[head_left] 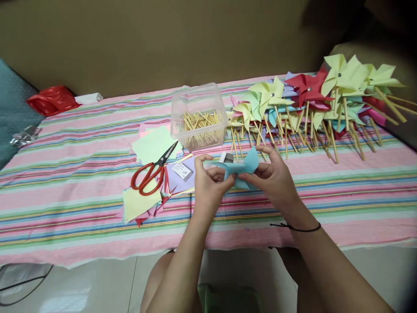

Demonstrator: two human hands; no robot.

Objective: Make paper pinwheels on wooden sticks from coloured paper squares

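Two bare hands share one piece of light blue folded paper (pixel 243 168), held up over the near middle of the striped cloth (pixel 81 191). Both grips are pinches: the left hand (pixel 209 180) and the right hand (pixel 275 176) press their thumbs close together at the paper's centre, with fingers behind it. One black cord (pixel 304 229) circles the right wrist.

Around them, counted: one pair of scissors (pixel 148 176) with orange-red handles, blades slightly parted; one clear plastic box (pixel 178 117) holding a heap of short wooden sticks (pixel 202 126), too many to count; two small boxes, a white box (pixel 182 171) on purple paper (pixel 177 182) and a grey-and-white box (pixel 226 157) just behind the blue paper; and three main piles of coloured sheets, topped with pale green paper (pixel 151 145), the purple, and yellow paper (pixel 141 202). More than ten pinwheels (pixel 309 90) on sticks overlap at the right, their exact number hidden; at least three show a round silvery dot at the centre.

The blue paper is plain and matte, its pointed corners flaring outward like wings, the right one standing tallest.
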